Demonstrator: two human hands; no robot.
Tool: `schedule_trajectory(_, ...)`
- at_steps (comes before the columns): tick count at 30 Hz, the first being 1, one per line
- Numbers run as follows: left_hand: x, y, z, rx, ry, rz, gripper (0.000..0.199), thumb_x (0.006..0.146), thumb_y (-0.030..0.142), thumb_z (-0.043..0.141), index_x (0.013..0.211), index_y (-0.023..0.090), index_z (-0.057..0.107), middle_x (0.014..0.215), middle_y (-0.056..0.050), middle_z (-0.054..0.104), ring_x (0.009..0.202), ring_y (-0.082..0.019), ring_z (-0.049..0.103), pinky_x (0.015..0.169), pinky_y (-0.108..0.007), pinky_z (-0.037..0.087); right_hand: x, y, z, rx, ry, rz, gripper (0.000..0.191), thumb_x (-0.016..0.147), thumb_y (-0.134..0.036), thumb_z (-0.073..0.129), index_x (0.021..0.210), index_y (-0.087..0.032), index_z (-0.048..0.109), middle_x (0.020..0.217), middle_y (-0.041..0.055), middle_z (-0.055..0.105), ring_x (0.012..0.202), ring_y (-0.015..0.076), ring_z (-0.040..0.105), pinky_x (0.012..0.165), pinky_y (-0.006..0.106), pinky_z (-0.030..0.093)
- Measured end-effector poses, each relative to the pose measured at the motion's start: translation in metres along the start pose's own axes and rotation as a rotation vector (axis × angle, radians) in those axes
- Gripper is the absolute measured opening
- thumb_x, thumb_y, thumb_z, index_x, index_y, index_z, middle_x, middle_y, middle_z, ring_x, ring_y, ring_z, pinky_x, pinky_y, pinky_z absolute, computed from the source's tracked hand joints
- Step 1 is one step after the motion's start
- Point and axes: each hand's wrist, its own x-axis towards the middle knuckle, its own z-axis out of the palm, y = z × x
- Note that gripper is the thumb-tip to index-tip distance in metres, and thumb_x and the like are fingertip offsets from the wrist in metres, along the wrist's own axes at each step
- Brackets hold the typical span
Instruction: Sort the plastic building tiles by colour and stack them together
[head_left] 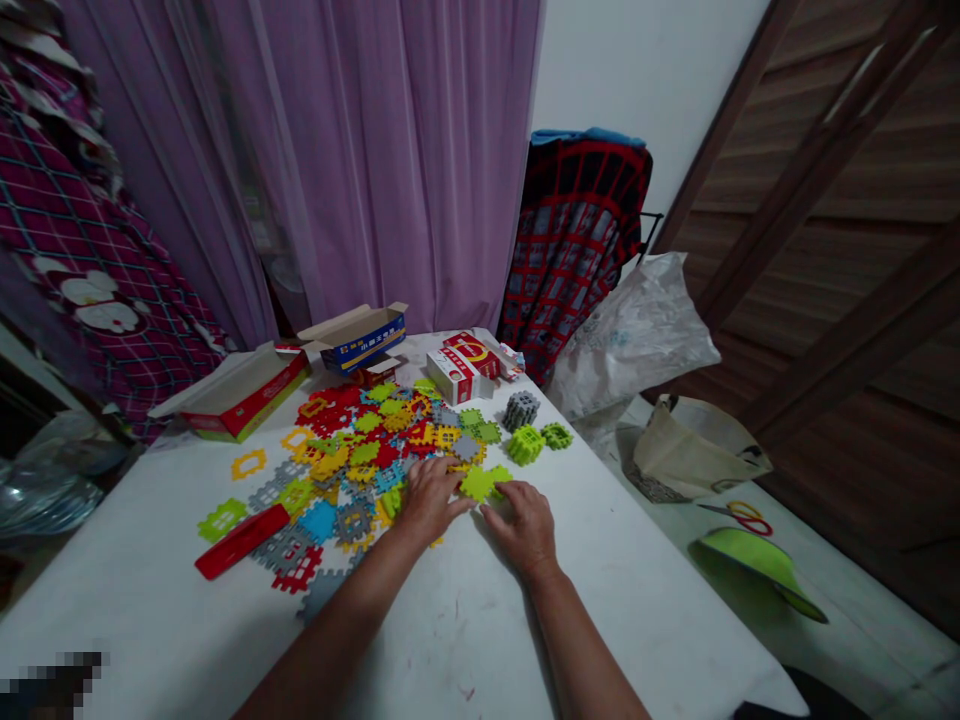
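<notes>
Two lime green interlocking building tiles [475, 485] lie side by side between my hands, just above the white tabletop or on it; I cannot tell which. My left hand [429, 498] has its thumb and fingertips at the left edge of the tiles. From the right, my right hand [526, 528] grips their edge, with its thumb toward me. Beyond them stand a grey stack of tiles [520, 410] and a lime green stack [526, 445], with another green tile [557, 435] beside it. A mixed heap of coloured tiles [364, 452] spreads to the left of my left hand.
A red plastic strip [241, 541] lies at the heap's near left. Open cardboard boxes, one red [244, 405] and one blue [365, 343], stand at the back, with a white and red box [452, 377] farther right. Scissors [742, 515] lie beyond the table's right edge [675, 555].
</notes>
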Motion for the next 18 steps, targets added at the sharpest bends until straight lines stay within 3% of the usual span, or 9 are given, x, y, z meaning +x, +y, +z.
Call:
schedule_trajectory(5, 0.000, -0.001, 0.001, 0.008, -0.001, 0.044, 0.023, 0.085, 0.039, 0.068, 0.104, 0.027, 0.071, 0.125, -0.006, 0.063, 0.119, -0.026, 0.052, 0.104, -0.046, 0.032, -0.001, -0.005, -0.003, -0.095, 0.013, -0.008, 0.029, 0.084, -0.043, 0.064, 0.097, -0.017, 0.068, 0.091, 0.0071, 0.068, 0.087, 0.0205, 0.060, 0.077, 0.032, 0.038)
schedule_trajectory(9, -0.002, -0.002, 0.004, 0.018, 0.041, 0.051, 0.032, 0.084, 0.040, 0.069, 0.113, 0.026, 0.068, 0.126, -0.007, 0.063, 0.119, -0.026, 0.052, 0.103, -0.046, 0.034, -0.002, -0.003, -0.007, -0.148, 0.041, 0.047, 0.028, 0.085, -0.045, 0.062, 0.092, -0.018, 0.069, 0.088, 0.0062, 0.069, 0.084, 0.0202, 0.060, 0.076, 0.032, 0.037)
schedule_trajectory(13, -0.012, -0.011, 0.006, 0.045, 0.205, 0.016, 0.034, 0.087, 0.037, 0.065, 0.120, 0.025, 0.064, 0.123, -0.007, 0.065, 0.115, -0.025, 0.057, 0.100, -0.044, 0.039, 0.000, 0.005, -0.010, -0.225, 0.082, 0.213, 0.030, 0.085, -0.046, 0.060, 0.089, -0.018, 0.070, 0.088, 0.0066, 0.070, 0.082, 0.0205, 0.061, 0.072, 0.032, 0.035)
schedule_trajectory(18, -0.038, -0.028, 0.005, 0.073, 0.393, -0.009, 0.026, 0.093, 0.030, 0.053, 0.115, 0.024, 0.066, 0.114, -0.008, 0.069, 0.107, -0.024, 0.061, 0.094, -0.040, 0.043, 0.004, 0.006, -0.010, -0.306, -0.027, 0.317, 0.028, 0.081, -0.045, 0.065, 0.088, -0.019, 0.073, 0.088, 0.0062, 0.071, 0.082, 0.0213, 0.061, 0.070, 0.032, 0.033)
